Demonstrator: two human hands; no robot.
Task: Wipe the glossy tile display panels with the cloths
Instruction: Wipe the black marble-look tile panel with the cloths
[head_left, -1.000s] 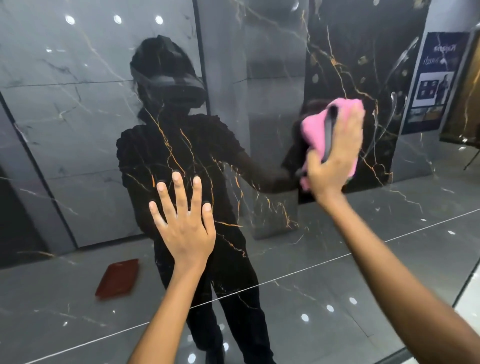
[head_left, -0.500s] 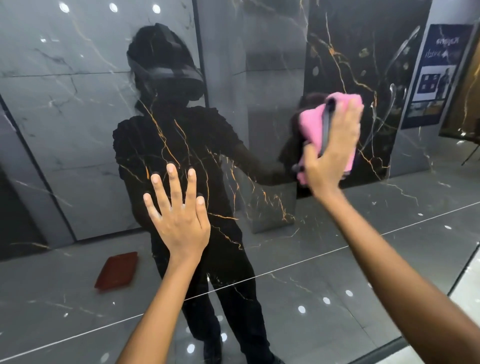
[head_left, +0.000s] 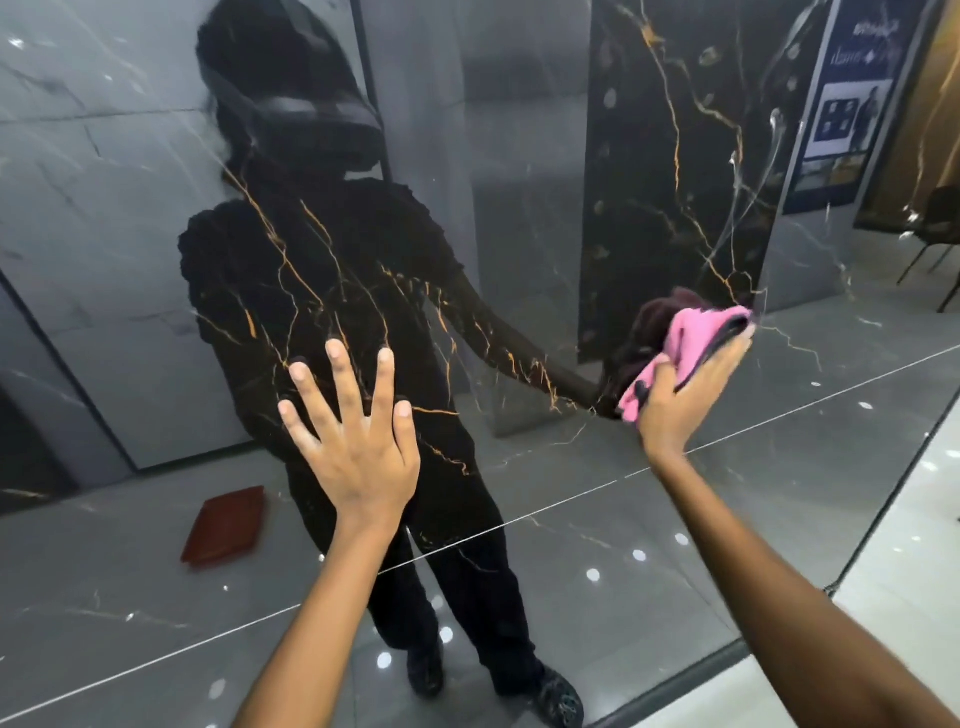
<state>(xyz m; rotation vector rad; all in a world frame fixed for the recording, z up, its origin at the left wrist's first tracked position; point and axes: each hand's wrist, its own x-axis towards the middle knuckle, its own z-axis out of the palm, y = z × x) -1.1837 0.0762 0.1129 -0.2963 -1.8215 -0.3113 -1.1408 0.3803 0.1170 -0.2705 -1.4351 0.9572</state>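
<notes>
Left hand (head_left: 358, 452): fingers spread, palm flat on the black gold-veined tile panel (head_left: 670, 156)
Right hand (head_left: 685, 395): grip clamped on the pink cloth (head_left: 691, 338), pressing it against the panel's right side

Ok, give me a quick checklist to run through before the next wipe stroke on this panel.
1. Cloth in hand: ok. The right hand has its grip on the pink cloth.
2. Cloth against the tile panel: ok, it looks pressed to the glossy surface.
3. Left hand bracing: ok, flat on the panel with fingers spread.
4. Fingerprints under the left hand: cannot tell, the palm covers that spot.
5. Streaks left to wipe: cannot tell, reflections and gold veins mask the surface.
6. Second cloth: not ok, only one is in view.
</notes>
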